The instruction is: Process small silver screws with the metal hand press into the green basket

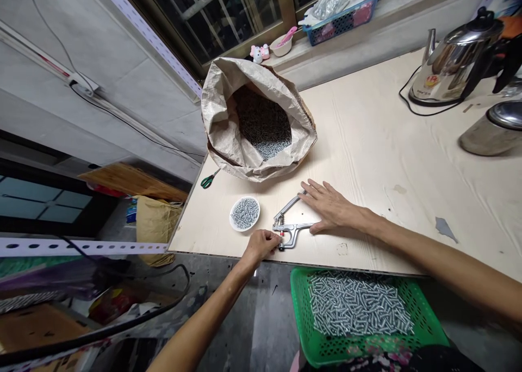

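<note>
A metal pliers-like press tool (290, 225) lies on the pale wooden table (367, 160) near its front edge. My right hand (328, 206) rests flat over the tool's two handles, fingers stretched out. My left hand (263, 243) is pinched at the tool's jaw end, and what it holds is too small to make out. Just left of the tool stands a small white dish (244, 214) filled with small metal pieces.
An open paper sack (256, 119) of dark metal parts stands behind. Green-handled scissors (210, 179) lie at the table's left edge. A green basket (359, 312) of silvery metal pieces sits below the front edge. A steel kettle (459, 56) and a pot (495, 127) stand far right.
</note>
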A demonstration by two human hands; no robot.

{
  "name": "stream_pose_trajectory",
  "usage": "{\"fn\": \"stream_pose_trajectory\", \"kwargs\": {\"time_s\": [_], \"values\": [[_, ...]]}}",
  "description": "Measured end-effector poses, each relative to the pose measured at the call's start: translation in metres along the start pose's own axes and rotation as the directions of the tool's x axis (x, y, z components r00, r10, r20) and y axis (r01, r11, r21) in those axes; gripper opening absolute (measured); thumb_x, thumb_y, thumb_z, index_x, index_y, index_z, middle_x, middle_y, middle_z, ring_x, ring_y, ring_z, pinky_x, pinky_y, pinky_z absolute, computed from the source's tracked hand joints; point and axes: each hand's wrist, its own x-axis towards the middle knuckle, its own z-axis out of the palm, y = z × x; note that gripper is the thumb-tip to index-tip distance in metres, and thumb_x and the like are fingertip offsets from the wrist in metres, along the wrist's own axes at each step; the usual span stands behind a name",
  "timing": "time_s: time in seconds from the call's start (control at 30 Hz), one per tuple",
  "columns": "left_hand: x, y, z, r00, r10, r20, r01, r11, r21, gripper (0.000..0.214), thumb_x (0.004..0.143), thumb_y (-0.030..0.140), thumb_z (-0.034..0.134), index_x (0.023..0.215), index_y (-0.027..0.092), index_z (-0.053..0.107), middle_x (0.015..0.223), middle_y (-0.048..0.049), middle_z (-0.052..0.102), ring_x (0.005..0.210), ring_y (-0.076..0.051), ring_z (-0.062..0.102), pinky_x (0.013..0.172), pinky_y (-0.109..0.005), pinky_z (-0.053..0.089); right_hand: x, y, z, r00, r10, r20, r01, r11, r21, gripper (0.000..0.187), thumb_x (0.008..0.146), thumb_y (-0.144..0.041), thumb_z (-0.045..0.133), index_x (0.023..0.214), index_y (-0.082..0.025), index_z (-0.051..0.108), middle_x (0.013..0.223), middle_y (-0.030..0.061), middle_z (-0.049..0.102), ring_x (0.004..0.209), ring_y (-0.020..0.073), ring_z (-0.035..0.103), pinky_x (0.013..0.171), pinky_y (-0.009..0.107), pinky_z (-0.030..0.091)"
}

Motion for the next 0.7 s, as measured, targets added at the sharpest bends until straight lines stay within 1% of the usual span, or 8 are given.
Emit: {"fn": "stream_pose_trajectory", "kwargs": {"time_s": [0.13, 0.23, 0.37, 0.43, 0.5, 0.53, 0.6, 0.7], "values": [[-0.003, -0.001, 0.003, 1.000, -0.004, -0.015, 0.004, 1.000, 0.006, 0.029, 0.063, 0.041, 0.060, 0.054, 0.013, 0.060, 0.043, 0.0039, 0.045, 0.042, -0.009, 0.041, 0.046, -0.022, 0.031, 0.018, 0.008, -0.002, 0.989, -0.058, 0.135, 0.060, 0.998, -0.010, 0.099, 0.052, -0.063, 0.077, 0.132, -0.013, 0.044, 0.135, 0.0204, 0.045, 0.125, 0.0389, 0.036, 0.095, 0.053, 0.033], [-0.003, -0.001, 0.003, 1.000, -0.003, -0.023, 0.004, 0.999, 0.043, 0.028, 0.065, 0.039, 0.059, 0.059, 0.012, 0.064, 0.044, 0.0034, 0.048, 0.044, -0.009, 0.042, 0.047, -0.022, 0.030, 0.020, 0.004, -0.006, 0.991, -0.042, 0.129, 0.043, 0.999, -0.002, 0.087, 0.055, -0.058, 0.077, 0.125, -0.013, 0.049, 0.122, 0.0166, 0.054, 0.111, 0.0332, 0.046, 0.087, 0.045, 0.039], [-0.001, -0.002, 0.001, 1.000, 0.022, -0.019, -0.020, 0.993, 0.119, 0.029, 0.069, 0.038, 0.058, 0.062, 0.012, 0.065, 0.045, 0.0029, 0.051, 0.046, -0.010, 0.044, 0.050, -0.023, 0.033, 0.016, -0.003, -0.011, 0.993, 0.001, 0.117, 0.000, 1.000, -0.002, 0.070, 0.059, -0.054, 0.076, 0.113, -0.015, 0.055, 0.108, 0.0126, 0.057, 0.098, 0.0293, 0.047, 0.075, 0.039, 0.039], [-0.003, -0.003, 0.001, 0.999, 0.033, -0.010, -0.030, 0.979, 0.199, 0.030, 0.073, 0.038, 0.056, 0.061, 0.012, 0.064, 0.047, 0.0021, 0.051, 0.047, -0.011, 0.047, 0.052, -0.023, 0.035, 0.015, -0.005, -0.011, 0.991, 0.007, 0.132, -0.008, 1.000, 0.006, 0.061, 0.061, -0.051, 0.076, 0.106, -0.015, 0.057, 0.104, 0.0116, 0.057, 0.093, 0.0273, 0.046, 0.072, 0.036, 0.038], [-0.009, -0.002, 0.005, 0.989, 0.118, -0.084, -0.084, 0.940, 0.332, 0.029, 0.078, 0.036, 0.054, 0.065, 0.012, 0.064, 0.056, -0.0010, 0.056, 0.056, -0.014, 0.053, 0.056, -0.025, 0.040, 0.014, -0.007, -0.010, 0.989, 0.010, 0.146, -0.012, 1.000, 0.013, 0.052, 0.063, -0.047, 0.077, 0.100, -0.015, 0.059, 0.100, 0.0110, 0.056, 0.090, 0.0256, 0.045, 0.070, 0.034, 0.038], [-0.012, -0.001, 0.008, 0.968, 0.203, -0.145, -0.128, 0.903, 0.409, 0.026, 0.080, 0.034, 0.054, 0.071, 0.012, 0.065, 0.065, -0.0034, 0.060, 0.064, -0.016, 0.056, 0.060, -0.027, 0.043, 0.013, -0.007, -0.009, 0.989, 0.010, 0.145, -0.013, 1.000, 0.016, 0.048, 0.064, -0.045, 0.077, 0.097, -0.015, 0.060, 0.098, 0.0107, 0.056, 0.090, 0.0251, 0.045, 0.070, 0.033, 0.038], [-0.016, 0.004, 0.017, 0.880, 0.422, -0.219, -0.245, 0.797, 0.552, 0.020, 0.083, 0.031, 0.056, 0.088, 0.014, 0.065, 0.088, -0.0082, 0.064, 0.085, -0.022, 0.059, 0.072, -0.032, 0.047, 0.011, -0.009, -0.007, 0.992, 0.010, 0.127, -0.013, 1.000, 0.020, 0.042, 0.066, -0.040, 0.077, 0.095, -0.015, 0.060, 0.097, 0.0104, 0.056, 0.090, 0.0247, 0.045, 0.071, 0.033, 0.038], [-0.010, 0.019, 0.030, 0.746, 0.658, -0.102, -0.448, 0.609, 0.655, 0.038, 0.081, 0.030, 0.063, 0.116, 0.018, 0.055, 0.123, -0.0120, 0.056, 0.114, -0.027, 0.050, 0.091, -0.041, 0.045, 0.009, -0.013, -0.005, 0.993, 0.013, 0.117, -0.014, 1.000, 0.006, 0.039, 0.069, -0.038, 0.076, 0.096, -0.014, 0.061, 0.096, 0.0106, 0.057, 0.091, 0.0246, 0.047, 0.075, 0.034, 0.039]]}}
